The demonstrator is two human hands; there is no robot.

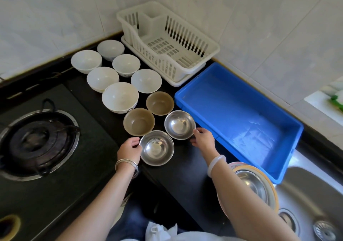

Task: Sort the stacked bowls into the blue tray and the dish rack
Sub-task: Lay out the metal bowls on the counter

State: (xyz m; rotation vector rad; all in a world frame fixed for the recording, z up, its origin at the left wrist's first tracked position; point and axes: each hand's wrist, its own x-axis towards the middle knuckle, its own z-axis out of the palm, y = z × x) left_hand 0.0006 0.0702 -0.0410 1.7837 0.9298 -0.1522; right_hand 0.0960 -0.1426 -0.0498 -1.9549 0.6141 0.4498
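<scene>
Bowls stand in two rows on the black counter. Nearest me are two steel bowls: my left hand (130, 149) grips the left rim of the near steel bowl (156, 148), and my right hand (202, 138) grips the right rim of the far steel bowl (179, 124). Behind them sit two brown bowls (139, 122) (160, 103), then several white bowls (120, 97). The blue tray (187, 97) lies to the right and holds nothing. The white dish rack (213, 49) stands in the back corner, also holding nothing.
A gas stove with a black burner (37, 142) fills the left side. At the lower right a steel sink (315, 194) holds a steel basin inside an orange-rimmed one (274, 196). Tiled walls close the back and right.
</scene>
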